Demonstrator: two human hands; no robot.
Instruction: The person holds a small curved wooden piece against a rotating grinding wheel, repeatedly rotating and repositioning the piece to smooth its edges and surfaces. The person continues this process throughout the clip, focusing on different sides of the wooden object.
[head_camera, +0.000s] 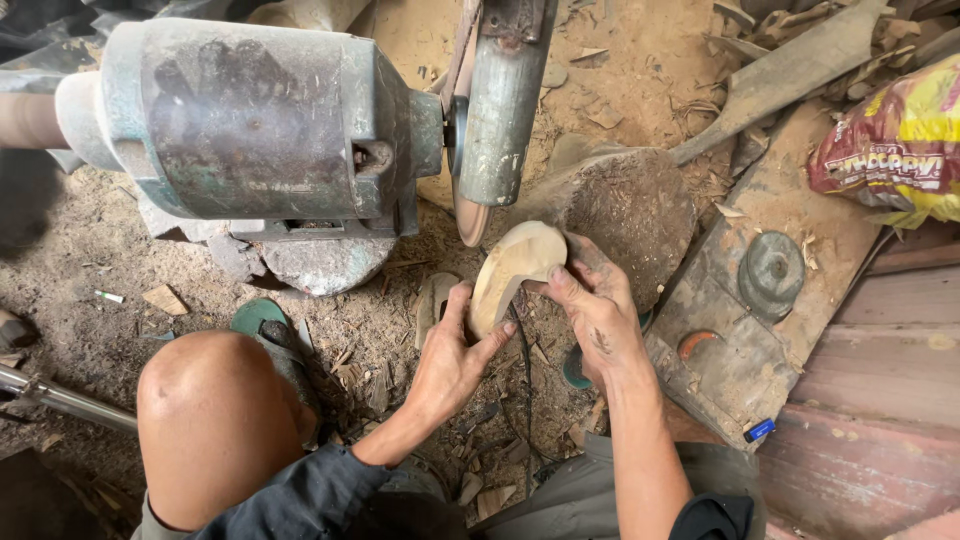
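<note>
I hold a pale carved wooden piece between both hands, just below the grinding disc of the green bench motor. The piece is a rounded, spoon-like blank; its long axis runs on a slant, from its lower end near my left thumb up and to the right, where its broad rounded end points toward my right fingers and sits close under the disc's lower edge. I cannot tell whether wood and disc actually touch. My left hand is closed around the lower end, thumb up along the near face and fingers wrapped behind it. My right hand pinches the upper edge, fingers curled over the top, so the back of the piece is hidden from me. The disc shows only edge-on, half covered by its metal guard, and the motor's left end is cut off by the frame. My bare knee blocks the ground below the motor. A dark rounded block sits behind my right hand, dusted with wood shavings. At the upper right edge lies a crumpled plastic snack bag, red and yellow with printed lettering, partly cut off. A small blue object lies on the wooden plank near my right forearm; too small to identify.
</note>
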